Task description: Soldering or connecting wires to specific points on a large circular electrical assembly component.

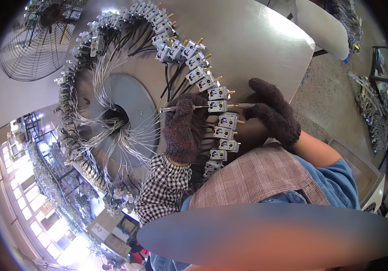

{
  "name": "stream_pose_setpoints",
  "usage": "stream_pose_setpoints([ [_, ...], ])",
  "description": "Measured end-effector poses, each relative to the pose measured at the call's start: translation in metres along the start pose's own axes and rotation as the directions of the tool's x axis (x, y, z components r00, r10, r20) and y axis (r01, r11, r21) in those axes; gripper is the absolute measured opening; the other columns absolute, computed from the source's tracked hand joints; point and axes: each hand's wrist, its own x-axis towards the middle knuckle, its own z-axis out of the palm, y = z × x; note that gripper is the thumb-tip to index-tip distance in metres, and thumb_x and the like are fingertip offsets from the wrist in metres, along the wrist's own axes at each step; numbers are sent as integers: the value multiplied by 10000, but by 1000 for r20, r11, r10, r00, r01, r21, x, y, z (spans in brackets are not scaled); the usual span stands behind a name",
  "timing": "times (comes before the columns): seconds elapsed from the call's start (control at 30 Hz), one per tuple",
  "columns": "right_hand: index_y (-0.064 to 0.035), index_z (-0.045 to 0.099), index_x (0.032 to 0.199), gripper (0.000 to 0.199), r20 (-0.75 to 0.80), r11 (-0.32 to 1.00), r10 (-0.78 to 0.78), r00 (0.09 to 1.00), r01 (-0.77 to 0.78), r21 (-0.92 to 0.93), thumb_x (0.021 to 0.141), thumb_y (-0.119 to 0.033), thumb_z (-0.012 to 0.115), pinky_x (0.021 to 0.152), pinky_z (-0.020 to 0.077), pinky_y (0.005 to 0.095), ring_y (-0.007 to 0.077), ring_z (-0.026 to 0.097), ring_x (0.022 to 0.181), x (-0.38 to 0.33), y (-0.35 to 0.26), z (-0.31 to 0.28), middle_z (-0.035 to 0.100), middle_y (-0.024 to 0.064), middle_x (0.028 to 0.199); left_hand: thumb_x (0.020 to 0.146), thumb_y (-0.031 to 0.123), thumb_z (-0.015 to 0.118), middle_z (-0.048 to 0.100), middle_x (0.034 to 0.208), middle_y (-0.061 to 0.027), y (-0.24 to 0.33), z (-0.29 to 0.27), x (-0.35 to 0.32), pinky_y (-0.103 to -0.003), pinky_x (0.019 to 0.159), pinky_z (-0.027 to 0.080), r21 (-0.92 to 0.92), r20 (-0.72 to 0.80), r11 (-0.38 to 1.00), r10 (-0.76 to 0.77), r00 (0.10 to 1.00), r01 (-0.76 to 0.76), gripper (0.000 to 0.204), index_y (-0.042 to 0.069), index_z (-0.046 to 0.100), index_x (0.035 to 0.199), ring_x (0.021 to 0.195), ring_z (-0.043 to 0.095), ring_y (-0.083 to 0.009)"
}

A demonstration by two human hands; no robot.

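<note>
A long curved row of small white-and-silver control boxes with brass stems lies on the table; they look like thermostats. My left hand, in a dark knitted glove, is closed around a slim metal rod. Its thin end meets the left side of one control box. On that box's other side is my right hand, gloved alike, with its visible fingers apart. A greyish tip by its lower finger lines up with the brass stem; I cannot make out what it is. The hidden fingers and palm do not show.
A round grey disc with a dark central hole sits inside the ring; many thin silvery wires fan from it to the boxes. A wire-caged fan stands far left. The metal table ends at a rounded corner on the right.
</note>
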Motion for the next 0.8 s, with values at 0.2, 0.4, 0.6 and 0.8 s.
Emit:
stream_pose_setpoints([
  [0.2,-37,427,1403,469,47,984,58,997,-65,163,953,-69,554,950,492,349,229,576,1089,0,1,-3,545,153,1218,969,283,499,630,1080,-174,5,12,-3,-466,825,576,50,-47,998,-41,998,43,281,39,535,1103,998,644,-330],
  [0.4,-17,414,1393,434,81,987,-2,997,-11,158,986,-126,514,852,513,350,193,602,940,-3,-9,4,583,130,1064,928,235,553,622,1013,-123,22,21,-10,-369,802,556,262,-116,959,-81,990,109,270,40,518,1112,927,643,-274],
  [0.6,-57,475,1353,377,-30,977,204,978,-202,72,1008,-204,515,561,485,260,115,554,617,4,-15,11,587,57,788,830,227,647,609,1047,-119,3,25,-7,-373,852,532,410,79,909,45,996,-73,341,57,532,1102,956,624,-247],
  [0.8,-55,464,1361,392,-5,973,160,987,-157,169,993,-171,531,604,536,296,141,618,683,5,-9,7,614,75,816,967,240,545,586,1181,-157,0,17,-13,-426,856,551,374,367,862,201,908,-342,351,39,426,1230,1031,619,-251],
])
